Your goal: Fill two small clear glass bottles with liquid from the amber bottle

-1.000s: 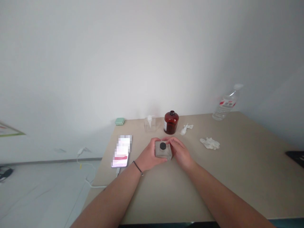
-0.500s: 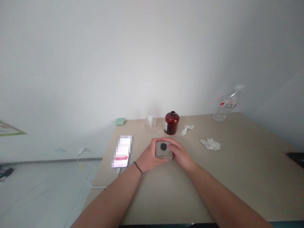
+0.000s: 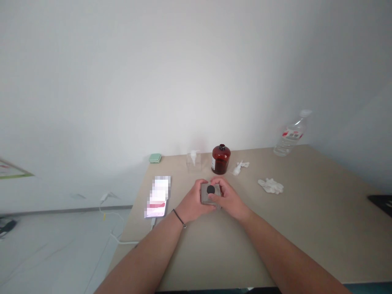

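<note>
The brown jar [image 3: 220,160] serves as landmark. Nearer the person than the jar, and slightly left of it, is the grey box [image 3: 206,200], held between both hands with its black cap [image 3: 210,189] facing up. The left hand [image 3: 192,203] wraps the box's left side, thumb along the near face and fingers curled behind, presumably to keep it from turning. The right hand [image 3: 232,203] comes in from the other side: its thumb lies at the cap's near edge and its fingertips at the far edge, apparently pinching the cap. Whether the box rests on the table [image 3: 294,245] I cannot tell; the hands hide its base.

Left of the jar stands a clear container [image 3: 190,164]; farther left and nearer is the phone [image 3: 157,197], likely lying there because its cable [image 3: 153,223] reaches it. Right of the jar lies a crumpled tissue [image 3: 271,186], and beyond that stands a water bottle [image 3: 289,136].
</note>
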Demonstrator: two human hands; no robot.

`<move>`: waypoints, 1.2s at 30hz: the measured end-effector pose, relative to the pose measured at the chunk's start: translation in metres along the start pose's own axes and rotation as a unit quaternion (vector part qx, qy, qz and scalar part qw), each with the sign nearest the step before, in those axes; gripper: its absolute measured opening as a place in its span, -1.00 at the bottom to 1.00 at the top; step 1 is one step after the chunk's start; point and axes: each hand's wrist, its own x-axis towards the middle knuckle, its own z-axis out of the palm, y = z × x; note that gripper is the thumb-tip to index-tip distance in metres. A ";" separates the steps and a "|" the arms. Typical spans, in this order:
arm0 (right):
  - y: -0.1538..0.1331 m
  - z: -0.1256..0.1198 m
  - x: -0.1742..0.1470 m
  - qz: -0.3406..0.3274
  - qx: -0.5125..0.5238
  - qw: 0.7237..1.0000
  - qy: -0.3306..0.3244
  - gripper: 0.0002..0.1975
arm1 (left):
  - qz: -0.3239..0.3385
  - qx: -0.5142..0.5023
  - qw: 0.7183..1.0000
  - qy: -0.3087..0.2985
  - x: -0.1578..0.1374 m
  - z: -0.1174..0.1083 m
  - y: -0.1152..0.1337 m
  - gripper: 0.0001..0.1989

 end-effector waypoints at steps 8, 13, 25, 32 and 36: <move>-0.007 0.001 0.002 -0.007 -0.003 1.000 -0.014 -0.69 | 0.004 -0.017 1.000 -0.007 0.001 0.001 0.002 -0.26; -0.008 0.001 0.002 -0.011 -0.004 1.000 -0.018 -0.66 | 0.007 -0.020 1.000 -0.007 0.000 0.000 0.002 -0.25; -0.014 -0.002 0.001 -0.022 -0.108 0.994 0.016 -0.70 | -0.002 -0.010 1.000 -0.005 0.000 0.002 -0.002 -0.23; -0.014 -0.006 0.001 -0.010 -0.103 0.995 -0.010 -0.65 | 0.016 -0.009 1.000 -0.011 0.000 0.000 -0.003 -0.23; -0.011 -0.010 0.000 -0.024 -0.071 0.996 -0.054 -0.56 | 0.033 -0.014 0.999 -0.013 0.001 0.000 -0.003 -0.23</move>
